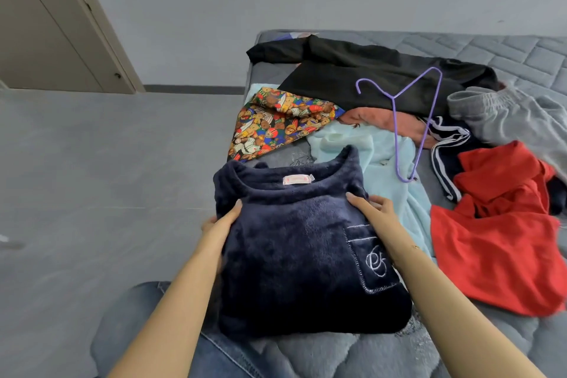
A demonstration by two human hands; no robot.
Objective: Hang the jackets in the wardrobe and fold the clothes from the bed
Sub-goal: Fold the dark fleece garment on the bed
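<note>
Denim-clad knee (pixel 196 356) at bottom edge, against the bed (pixel 322 356); person appears to sit or kneel at the bed's near corner. Both forearms reach forward to a navy fleece top (pixel 291 248), already reduced to a compact rectangle, collar and label facing away. Left hand (pixel 219 224) grips the fleece's left edge, thumb on top, fingers curled under. Right hand (pixel 372 209) grips the right edge the same way, thumb on top near the collar. A symmetric two-sided grip probably keeps the thick pile from springing open while the bundle is squared or lifted. Beyond the right grip: pale blue garment (pixel 389 163) spread flat, purple hanger (pixel 411 120) lying across it and a black jacket (pixel 368 77). Hanger beside jacket suggests the hanging step is not yet done. Right of the right grip: red garment (pixel 497 242), striped navy piece (pixel 445 144), grey sweats (pixel 503 113), all loose. Beyond the left grip: bear-print cloth (pixel 276 120). Judgement: folding early, most items unfolded.
</note>
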